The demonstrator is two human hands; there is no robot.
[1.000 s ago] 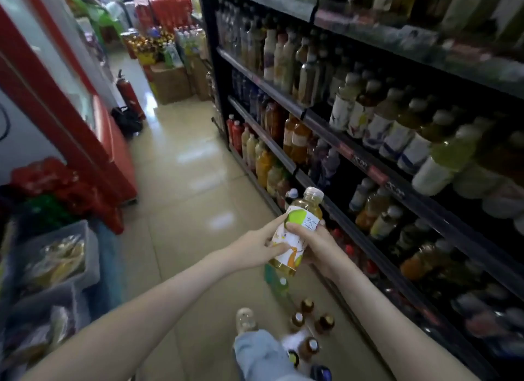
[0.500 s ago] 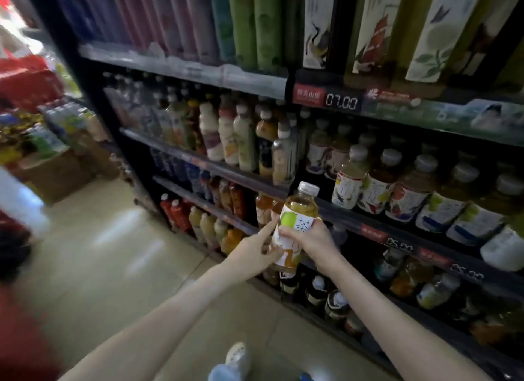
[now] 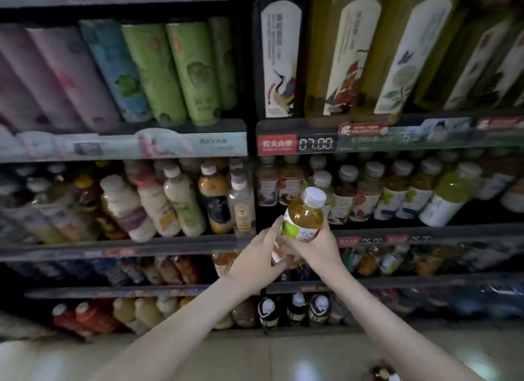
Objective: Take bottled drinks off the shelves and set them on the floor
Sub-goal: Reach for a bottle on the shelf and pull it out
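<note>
Tea bottle is being held upright before the middle shelf, right hand wrapping its label, left hand only pressing straight fingers alongside, risking slipping toward the floor.

Dark shelves fill the view in several tiers, split into two bays by a black upright. Their front edges carry price strips. A red tag sits beside a display reading 07.00. Below lies a glossy beige tiled floor with pale light patches. The lower tiers are dim.
</note>
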